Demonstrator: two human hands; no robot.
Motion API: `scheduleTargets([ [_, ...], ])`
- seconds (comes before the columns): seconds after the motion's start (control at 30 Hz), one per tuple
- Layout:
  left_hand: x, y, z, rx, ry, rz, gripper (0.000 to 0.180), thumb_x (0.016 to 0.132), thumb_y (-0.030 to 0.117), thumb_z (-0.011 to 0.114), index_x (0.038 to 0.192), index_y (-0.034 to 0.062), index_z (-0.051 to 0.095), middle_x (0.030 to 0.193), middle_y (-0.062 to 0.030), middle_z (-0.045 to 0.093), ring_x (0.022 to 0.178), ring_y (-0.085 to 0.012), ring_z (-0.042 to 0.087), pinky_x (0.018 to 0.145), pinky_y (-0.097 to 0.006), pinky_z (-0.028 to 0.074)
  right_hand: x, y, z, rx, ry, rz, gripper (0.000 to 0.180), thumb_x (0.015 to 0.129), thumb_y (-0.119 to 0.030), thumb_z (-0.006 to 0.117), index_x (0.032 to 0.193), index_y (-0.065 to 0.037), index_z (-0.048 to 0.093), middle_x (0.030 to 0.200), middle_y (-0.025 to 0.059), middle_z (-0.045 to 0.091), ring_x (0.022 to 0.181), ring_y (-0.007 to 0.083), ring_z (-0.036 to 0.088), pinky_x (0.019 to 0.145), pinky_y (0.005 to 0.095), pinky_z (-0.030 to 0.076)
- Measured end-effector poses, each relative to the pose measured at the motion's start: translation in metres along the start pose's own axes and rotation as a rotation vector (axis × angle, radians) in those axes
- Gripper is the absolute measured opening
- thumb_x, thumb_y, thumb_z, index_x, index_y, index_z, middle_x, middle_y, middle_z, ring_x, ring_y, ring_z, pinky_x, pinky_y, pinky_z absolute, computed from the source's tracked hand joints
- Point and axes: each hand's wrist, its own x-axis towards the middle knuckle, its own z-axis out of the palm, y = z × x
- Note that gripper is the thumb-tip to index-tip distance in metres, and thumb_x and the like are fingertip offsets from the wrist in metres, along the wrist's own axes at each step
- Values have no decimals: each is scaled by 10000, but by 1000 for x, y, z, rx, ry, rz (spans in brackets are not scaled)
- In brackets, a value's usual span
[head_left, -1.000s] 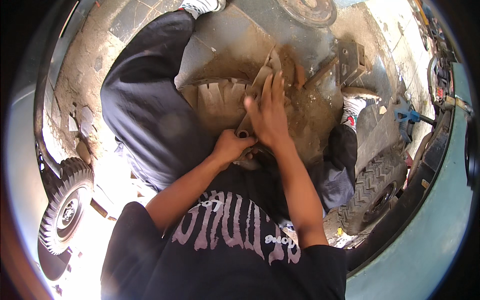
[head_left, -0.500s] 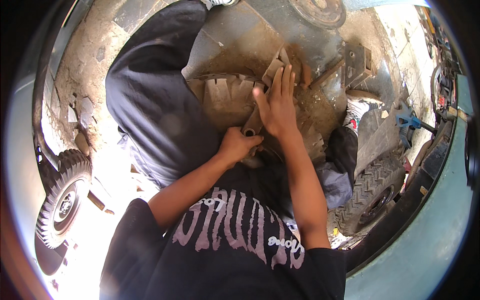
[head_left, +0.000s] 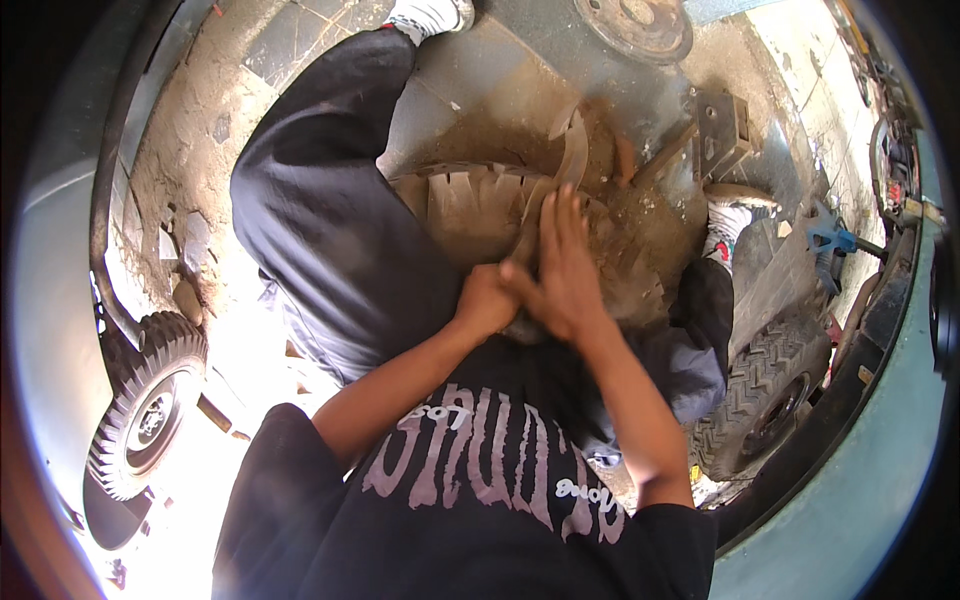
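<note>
Between my legs, my left hand (head_left: pixel 490 300) is closed round the near end of a long, curved, dusty metal piece (head_left: pixel 573 150). Most of that near end is hidden by my hands; the far end bends up and away. My right hand (head_left: pixel 568 270) lies along the piece's right side, fingers stretched out and together. Its thumb reaches over to the left hand and is slightly blurred. Under and around both hands is a large brown, dusty tyre (head_left: pixel 465 205) with broad tread blocks, lying between my knees.
A round rusty metal disc (head_left: pixel 640 25) lies at the far edge. A metal block (head_left: pixel 722 130) and a bar (head_left: pixel 668 152) are at the right, with a blue tool (head_left: pixel 828 240) beyond. Wheeled tyres stand at left (head_left: pixel 150 415) and right (head_left: pixel 765 400), beside pale-blue bodywork (head_left: pixel 850 500).
My right hand has slid nearer along the metal piece, toward my left hand. The piece has turned, so its curved edge shows and its round eye is hidden. The view has shifted slightly.
</note>
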Motion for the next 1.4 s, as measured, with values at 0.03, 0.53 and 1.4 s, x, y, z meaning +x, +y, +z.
scheduleTargets([
  [0.03,2,-13,3,59,35,88,261,835,202,805,904,-49,773,777,-120,791,660,-211,750,666,-372,580,-14,-8,-1,-9,-39,-14,1127,978,-646,637,1685,81,146,1758,342,89,1624,525,140,1319,593,158],
  [0.53,-1,6,-6,130,-54,-50,299,872,257,806,947,-30,776,814,-147,796,748,-229,780,676,-386,577,-37,-12,-9,-16,-158,-67,1137,981,-686,608,1672,104,167,1749,355,109,1636,489,138,1321,585,160],
  [1.4,-8,26,-15,-717,-236,-312,354,986,345,672,1137,37,757,1047,-89,769,893,-164,715,741,-350,554,-19,-13,-3,115,-28,17,853,1080,-510,537,1653,74,295,1750,325,173,1638,461,167,1325,535,178],
])
